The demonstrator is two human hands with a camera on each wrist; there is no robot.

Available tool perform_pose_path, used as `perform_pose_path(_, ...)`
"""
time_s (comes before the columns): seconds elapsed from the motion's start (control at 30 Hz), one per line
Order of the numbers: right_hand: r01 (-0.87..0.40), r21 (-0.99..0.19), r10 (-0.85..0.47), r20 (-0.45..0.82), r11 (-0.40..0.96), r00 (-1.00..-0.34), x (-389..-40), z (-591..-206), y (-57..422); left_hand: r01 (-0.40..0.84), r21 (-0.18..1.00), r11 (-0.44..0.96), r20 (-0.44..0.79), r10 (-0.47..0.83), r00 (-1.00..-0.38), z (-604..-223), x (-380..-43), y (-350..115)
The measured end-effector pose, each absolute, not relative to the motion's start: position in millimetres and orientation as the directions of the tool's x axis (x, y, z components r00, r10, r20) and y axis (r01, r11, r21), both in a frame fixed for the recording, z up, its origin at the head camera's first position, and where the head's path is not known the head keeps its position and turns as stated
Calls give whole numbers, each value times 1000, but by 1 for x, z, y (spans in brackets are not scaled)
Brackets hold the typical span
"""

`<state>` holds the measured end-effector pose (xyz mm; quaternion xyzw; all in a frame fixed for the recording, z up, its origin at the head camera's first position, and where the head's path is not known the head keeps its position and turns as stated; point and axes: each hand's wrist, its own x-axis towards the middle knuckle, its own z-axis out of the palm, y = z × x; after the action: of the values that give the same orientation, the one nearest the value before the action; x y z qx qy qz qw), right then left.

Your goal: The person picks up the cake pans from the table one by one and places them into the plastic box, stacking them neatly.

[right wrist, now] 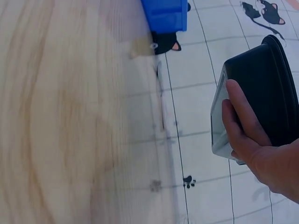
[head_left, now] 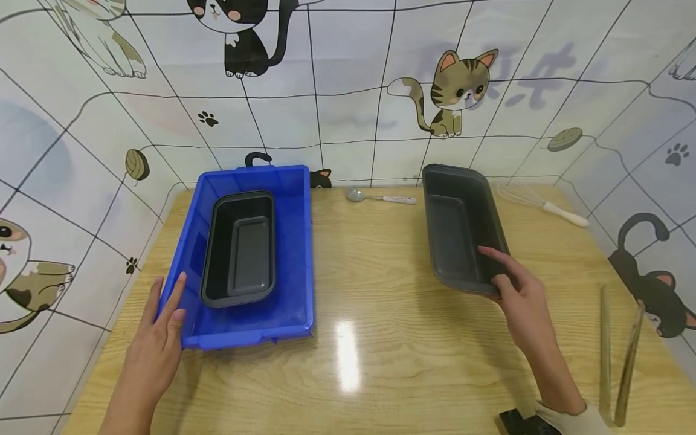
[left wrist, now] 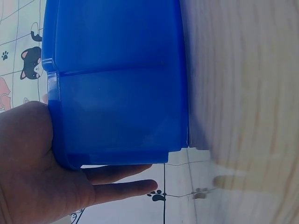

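Observation:
My left hand rests against the left side of a blue plastic bin, its fingers straight along the wall near the front corner. In the left wrist view, the hand touches the bin at its corner. Inside the bin lies a dark loaf pan. Over on the right, my right hand grips a second dark loaf pan by its near right corner. The right wrist view has this pan raised off the table, fingers against its underside.
A spoon with a pale handle lies at the table's back edge. Behind the held pan is a whisk with a white handle. Tongs lie at the right. Cat-patterned cloth hangs round the wooden table.

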<state>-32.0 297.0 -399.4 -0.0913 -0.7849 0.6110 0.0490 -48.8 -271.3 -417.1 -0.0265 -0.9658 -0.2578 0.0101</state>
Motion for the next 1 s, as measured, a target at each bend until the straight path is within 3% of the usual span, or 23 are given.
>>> perform_pose_path(0.17, 47, -996, 168, -34, 78, -985, -40, -396, 272, 68, 511, 857, 54, 47, -997, -417, -48, -272)
perform_pose_path(0.33, 39, -998, 152, -30, 58, -988, -46, -394, 250, 80, 505, 859, 74, 49, -996, -417, -49, -271)
perform_pose_path(0.77, 46, -986, 131, -25, 161, -991, -59, -382, 212, 74, 494, 866, 77, 42, -996, -416, -44, -275)
perform_pose_path(1.0, 4, -926, 121, 45, 378, -992, -74, -371, 192, 65, 508, 859, 53, 44, -998, -414, -48, -272)
